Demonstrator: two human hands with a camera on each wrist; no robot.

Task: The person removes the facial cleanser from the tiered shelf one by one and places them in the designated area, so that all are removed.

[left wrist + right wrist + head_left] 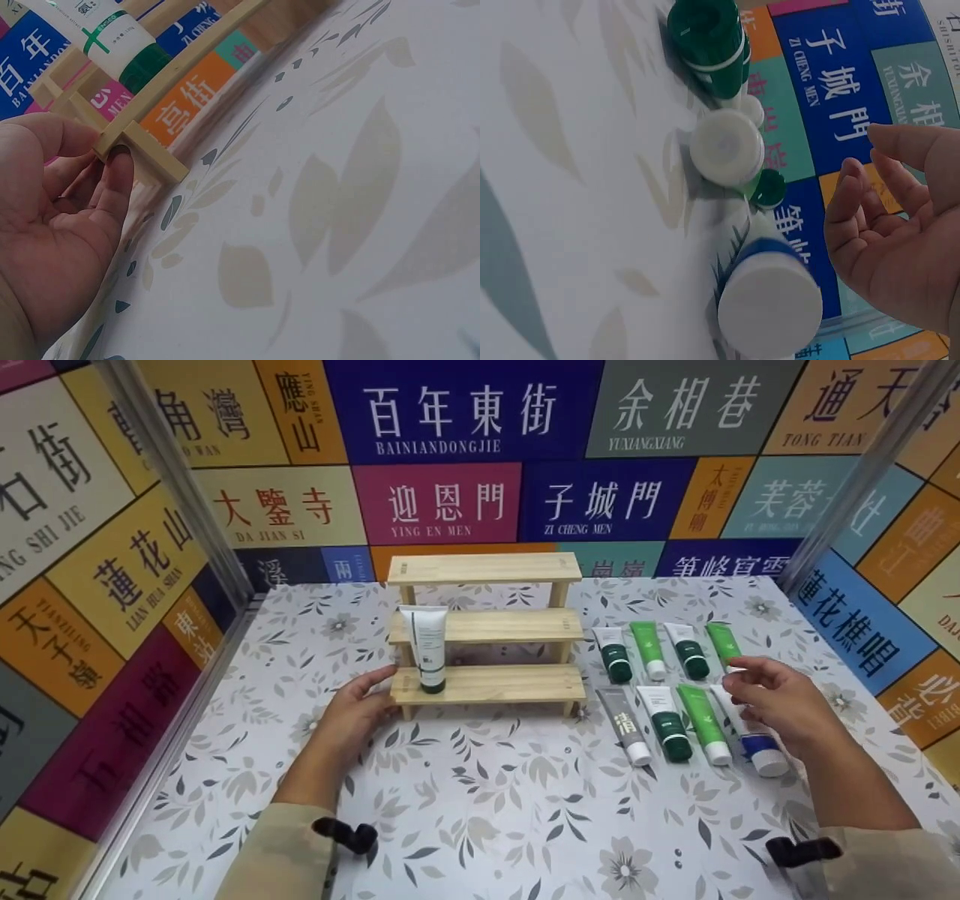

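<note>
My left hand (358, 712) pinches the left end of the lowest step of a three-step wooden display stand (502, 684), thumb and fingertips at its corner (112, 142). A white tube with a dark green cap (429, 649) stands upright on that step, near the left end. Over on the right, my right hand (784, 705) hovers above the tubes with fingers loosely bent and nothing between them. Beneath it lies a white tube with a blue band (761, 746), partly hidden by the hand. A green tube (722, 641) is just beyond the fingertips.
Right of the stand, tubes lie in two rows: a grey one (625, 727), white ones with dark green ends (667, 724) and green ones (703, 724). A floral cloth (487, 810) covers the table. Panels with printed signs (457, 412) enclose the back and sides.
</note>
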